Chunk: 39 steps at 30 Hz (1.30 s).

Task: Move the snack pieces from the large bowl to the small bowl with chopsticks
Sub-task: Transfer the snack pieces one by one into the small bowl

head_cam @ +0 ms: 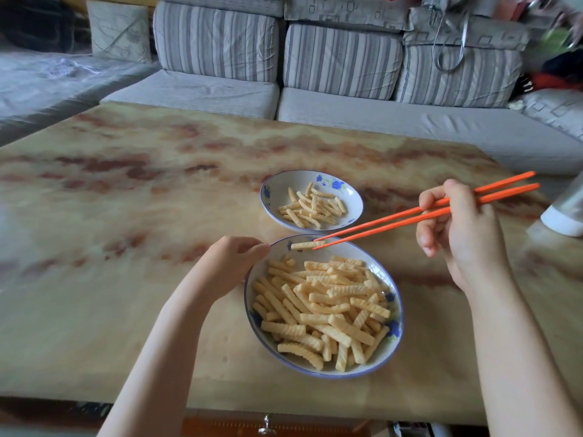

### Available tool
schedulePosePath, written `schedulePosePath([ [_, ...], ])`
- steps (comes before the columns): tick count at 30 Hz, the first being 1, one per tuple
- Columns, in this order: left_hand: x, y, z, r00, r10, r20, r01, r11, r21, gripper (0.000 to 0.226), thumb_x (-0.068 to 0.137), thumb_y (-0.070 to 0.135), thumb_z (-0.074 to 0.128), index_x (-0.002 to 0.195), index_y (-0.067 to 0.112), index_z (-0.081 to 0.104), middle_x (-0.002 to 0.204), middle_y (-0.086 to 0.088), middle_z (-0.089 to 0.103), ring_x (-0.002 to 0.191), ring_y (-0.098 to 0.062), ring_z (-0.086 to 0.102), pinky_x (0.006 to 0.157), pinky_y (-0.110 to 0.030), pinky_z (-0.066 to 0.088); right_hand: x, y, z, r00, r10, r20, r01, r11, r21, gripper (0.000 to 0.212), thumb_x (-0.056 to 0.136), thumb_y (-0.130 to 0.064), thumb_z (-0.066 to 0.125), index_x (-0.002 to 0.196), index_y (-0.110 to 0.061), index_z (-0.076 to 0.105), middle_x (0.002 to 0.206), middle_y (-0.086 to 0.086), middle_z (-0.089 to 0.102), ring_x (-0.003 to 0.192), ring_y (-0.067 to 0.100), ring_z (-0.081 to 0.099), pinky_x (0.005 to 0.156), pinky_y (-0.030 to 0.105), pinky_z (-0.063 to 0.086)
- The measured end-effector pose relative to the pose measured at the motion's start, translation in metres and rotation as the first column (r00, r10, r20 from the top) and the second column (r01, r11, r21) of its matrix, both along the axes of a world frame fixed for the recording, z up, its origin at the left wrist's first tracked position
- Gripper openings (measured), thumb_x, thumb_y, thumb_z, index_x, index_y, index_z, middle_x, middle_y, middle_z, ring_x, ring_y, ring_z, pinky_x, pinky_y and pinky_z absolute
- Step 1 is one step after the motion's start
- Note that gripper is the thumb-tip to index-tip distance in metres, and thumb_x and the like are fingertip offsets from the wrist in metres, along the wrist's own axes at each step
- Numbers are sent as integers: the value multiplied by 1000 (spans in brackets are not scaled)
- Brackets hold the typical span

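Right hand (467,234) holds chopsticks (394,220) gripping snack piece (304,245).

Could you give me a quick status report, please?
Right hand grips orange chopsticks, one ridged yellow snack stick pinched at tips. Left hand holds rim of large blue-rimmed bowl. Small flowered bowl just beyond, nothing between.

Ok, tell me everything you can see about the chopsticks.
The chopsticks are a pair of long, slim, orange sticks, plastic by the look. The right hand holds them past the middle, slanting down to the left. Their tips pinch one ridged snack piece, lying level at the far rim of the large bowl. Nothing else touches them.
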<state>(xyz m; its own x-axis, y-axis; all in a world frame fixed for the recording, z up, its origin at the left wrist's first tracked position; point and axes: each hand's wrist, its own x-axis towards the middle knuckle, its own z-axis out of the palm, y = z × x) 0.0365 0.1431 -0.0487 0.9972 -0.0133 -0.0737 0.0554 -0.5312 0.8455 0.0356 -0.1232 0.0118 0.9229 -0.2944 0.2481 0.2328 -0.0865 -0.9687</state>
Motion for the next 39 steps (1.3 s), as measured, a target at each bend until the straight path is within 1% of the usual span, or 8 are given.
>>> schedulePosePath([
  [5,0,1,-1,1000,2,2,-2,1000,-6,21,91,29,54,84,22,72,84,-9,72,72,-21,61,78,-37,54,1,-1,1,993,-91,78,81,989,121,40,99,-18,31,64,-14,50,41,-1,50,31,17,37,38,24,23],
  [8,0,1,-1,1000,-3,3,3,1000,-7,20,91,29,55,80,25,71,82,-8,72,69,-19,59,78,-37,54,5,2,-3,981,-164,100,145,974,171,39,100,-18,30,66,-13,50,38,-4,47,32,16,41,37,21,27],
  [12,0,1,-1,1000,-7,0,7,1000,-18,21,91,29,54,77,28,69,77,-2,70,68,-17,58,76,-34,53,11,7,-14,973,-215,86,202,969,141,39,101,-20,29,69,-12,51,36,-1,47,32,16,42,37,18,30],
  [21,0,1,0,1000,-6,-3,6,1000,-2,21,91,29,54,76,28,68,74,0,67,67,-16,57,74,-33,53,15,13,-25,972,-208,111,201,977,72,42,103,-22,29,70,-11,53,38,4,51,33,17,43,38,19,33],
  [26,0,1,0,1000,-10,-5,10,1000,1,20,91,29,54,80,27,70,78,-1,69,71,-17,60,76,-34,53,10,9,-11,989,-105,108,93,990,110,40,101,-20,31,69,-10,53,37,3,48,33,19,40,38,23,29],
  [30,0,1,1,1000,-7,-2,7,1000,7,21,91,29,54,77,28,69,79,-4,70,71,-18,59,76,-35,53,5,5,-3,997,41,63,-44,998,52,42,101,-23,30,69,-11,55,36,5,46,32,21,35,38,22,26],
  [33,-1,1,2,1000,-12,-2,12,999,31,23,92,30,52,79,22,70,81,-11,69,68,-18,55,76,-37,53,1,10,-2,991,134,24,-134,991,10,44,103,-22,28,70,-7,53,35,5,43,31,19,33,36,19,25],
  [39,-3,0,3,1000,-12,1,12,999,45,23,92,31,52,82,23,71,85,-11,71,68,-17,54,76,-35,52,1,14,-5,987,154,-55,-156,987,-36,44,102,-21,30,68,-7,54,34,5,40,30,17,30,35,16,24],
])
